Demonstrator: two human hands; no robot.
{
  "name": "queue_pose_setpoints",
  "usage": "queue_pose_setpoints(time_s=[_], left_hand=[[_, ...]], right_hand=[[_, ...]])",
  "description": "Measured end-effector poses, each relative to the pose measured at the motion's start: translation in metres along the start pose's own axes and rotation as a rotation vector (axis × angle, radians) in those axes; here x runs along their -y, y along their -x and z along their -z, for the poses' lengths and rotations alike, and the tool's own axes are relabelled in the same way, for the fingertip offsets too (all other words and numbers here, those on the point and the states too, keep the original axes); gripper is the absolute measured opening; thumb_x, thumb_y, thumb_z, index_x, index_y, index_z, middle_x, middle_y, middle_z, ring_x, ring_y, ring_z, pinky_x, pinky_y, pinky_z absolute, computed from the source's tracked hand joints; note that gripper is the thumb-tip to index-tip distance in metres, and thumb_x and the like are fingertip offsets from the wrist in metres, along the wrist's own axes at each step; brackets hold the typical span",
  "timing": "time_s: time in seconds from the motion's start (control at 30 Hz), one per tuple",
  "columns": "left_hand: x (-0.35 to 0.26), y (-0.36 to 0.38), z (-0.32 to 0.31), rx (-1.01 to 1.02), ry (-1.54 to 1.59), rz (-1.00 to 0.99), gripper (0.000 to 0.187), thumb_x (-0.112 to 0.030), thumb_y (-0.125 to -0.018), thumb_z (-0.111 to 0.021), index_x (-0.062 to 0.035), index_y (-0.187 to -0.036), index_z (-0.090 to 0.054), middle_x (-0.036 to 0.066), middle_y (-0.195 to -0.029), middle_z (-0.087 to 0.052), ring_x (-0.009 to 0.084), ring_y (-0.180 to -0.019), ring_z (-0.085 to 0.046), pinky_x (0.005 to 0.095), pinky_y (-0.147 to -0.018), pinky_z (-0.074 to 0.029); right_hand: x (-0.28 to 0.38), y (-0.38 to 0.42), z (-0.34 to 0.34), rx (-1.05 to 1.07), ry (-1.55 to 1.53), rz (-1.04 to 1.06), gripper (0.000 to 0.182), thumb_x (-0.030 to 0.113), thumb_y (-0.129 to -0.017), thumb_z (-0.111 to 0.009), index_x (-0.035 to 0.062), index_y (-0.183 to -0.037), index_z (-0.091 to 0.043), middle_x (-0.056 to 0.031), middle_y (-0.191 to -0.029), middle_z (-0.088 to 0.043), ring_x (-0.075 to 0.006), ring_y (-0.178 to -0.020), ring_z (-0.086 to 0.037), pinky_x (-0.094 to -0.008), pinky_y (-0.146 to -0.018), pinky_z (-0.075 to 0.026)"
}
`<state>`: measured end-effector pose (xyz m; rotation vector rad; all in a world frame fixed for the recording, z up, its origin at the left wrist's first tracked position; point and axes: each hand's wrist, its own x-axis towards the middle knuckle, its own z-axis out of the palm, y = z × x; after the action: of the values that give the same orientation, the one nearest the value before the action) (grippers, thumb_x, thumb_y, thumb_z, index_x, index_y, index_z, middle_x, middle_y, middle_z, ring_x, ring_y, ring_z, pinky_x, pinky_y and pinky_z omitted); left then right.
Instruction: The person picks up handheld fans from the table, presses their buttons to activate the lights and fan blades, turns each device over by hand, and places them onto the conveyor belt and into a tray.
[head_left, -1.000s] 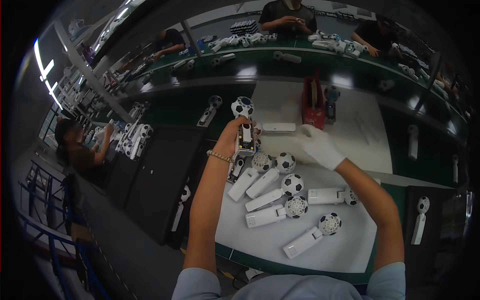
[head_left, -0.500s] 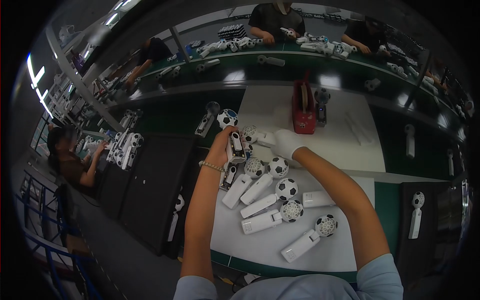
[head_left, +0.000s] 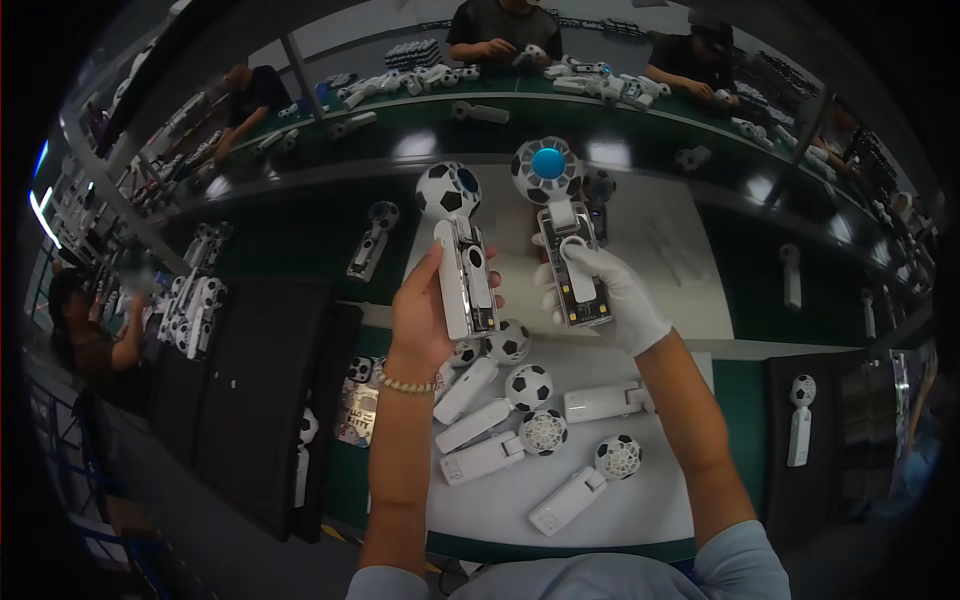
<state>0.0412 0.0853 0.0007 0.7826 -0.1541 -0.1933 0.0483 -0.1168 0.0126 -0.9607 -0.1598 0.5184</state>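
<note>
My bare left hand (head_left: 420, 310) is closed around the handle of a white handheld fan with a black-and-white soccer-ball head (head_left: 445, 190), held upright. My right hand (head_left: 625, 300), in a white glove, grips another soccer-ball fan (head_left: 548, 168) upright beside it. A round blue centre faces me on that fan's head, and a dark circuit panel shows through its handle. Below both hands, several soccer-ball fans, among them a fan with a lattice head (head_left: 543, 432), lie on a white board (head_left: 640, 500).
Behind my right hand stands another fan (head_left: 598, 190), partly hidden. Dark padded trays (head_left: 260, 400) flank the board on the left, with a black mat (head_left: 820, 430) on the right. Co-workers (head_left: 505, 35) sit across the green conveyor (head_left: 580, 120), where more fans lie.
My right hand has lifted a fan from the board area and turned it upright beside the left one. My left hand has raised its fan slightly. The view has shifted, and the red tape dispenser is hidden.
</note>
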Motion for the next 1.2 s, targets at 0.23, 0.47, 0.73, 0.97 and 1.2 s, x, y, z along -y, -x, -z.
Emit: queue_pose_setpoints(time_s=[0.23,0.47,0.73,0.97,1.2], left_hand=[[0.036,0.022,-0.043,0.086,0.008,0.036,0.044,-0.036,-0.09,-0.033,-0.0036,-0.119,-0.038,0.016,-0.101,-0.051,0.0225,-0.076,-0.054,0.0323,-0.058,-0.049],[0.056,0.012,-0.043,0.224,0.357,0.102,0.058,-0.046,-0.09,-0.021,-0.0022,-0.127,-0.03,0.016,-0.105,-0.051,0.0194,-0.077,-0.052,0.0294,-0.062,-0.047],[0.055,0.011,-0.035,0.267,0.334,0.117,0.058,-0.041,-0.086,-0.021,-0.0031,-0.13,-0.027,0.016,-0.11,-0.048,0.0228,-0.08,-0.053,0.0353,-0.062,-0.048],[0.056,0.011,-0.034,0.181,0.311,0.126,0.042,-0.031,-0.092,-0.029,-0.0026,-0.124,-0.031,0.018,-0.119,-0.044,0.0273,-0.097,-0.052,0.0458,-0.082,-0.048],[0.051,0.014,-0.039,0.076,0.215,0.101,0.051,-0.051,-0.089,-0.027,-0.0065,-0.112,-0.037,0.008,-0.087,-0.043,0.012,-0.059,-0.043,0.0214,-0.036,-0.043]], right_hand=[[-0.001,0.045,0.003,-0.088,-0.174,0.175,0.028,0.021,-0.087,-0.045,-0.0001,-0.105,-0.048,-0.0118,-0.088,-0.059,-0.0175,-0.072,-0.061,-0.0279,-0.06,-0.052],[-0.008,0.047,0.003,-0.148,-0.209,0.242,0.027,0.013,-0.085,-0.046,-0.0015,-0.108,-0.045,-0.0125,-0.095,-0.058,-0.0186,-0.081,-0.06,-0.0293,-0.071,-0.051],[-0.011,0.049,0.005,-0.103,-0.185,0.185,0.03,0.013,-0.084,-0.046,-0.0015,-0.11,-0.044,-0.0131,-0.096,-0.058,-0.0186,-0.082,-0.059,-0.0291,-0.071,-0.051],[-0.009,0.048,0.011,-0.183,-0.2,0.145,0.026,0.012,-0.083,-0.047,-0.0023,-0.104,-0.049,-0.0129,-0.095,-0.058,-0.0184,-0.083,-0.06,-0.0291,-0.069,-0.052],[0.001,0.048,0.028,-0.158,-0.344,0.206,0.029,0.015,-0.084,-0.046,-0.0018,-0.107,-0.046,-0.0103,-0.083,-0.056,-0.0164,-0.073,-0.058,-0.0268,-0.058,-0.054]])
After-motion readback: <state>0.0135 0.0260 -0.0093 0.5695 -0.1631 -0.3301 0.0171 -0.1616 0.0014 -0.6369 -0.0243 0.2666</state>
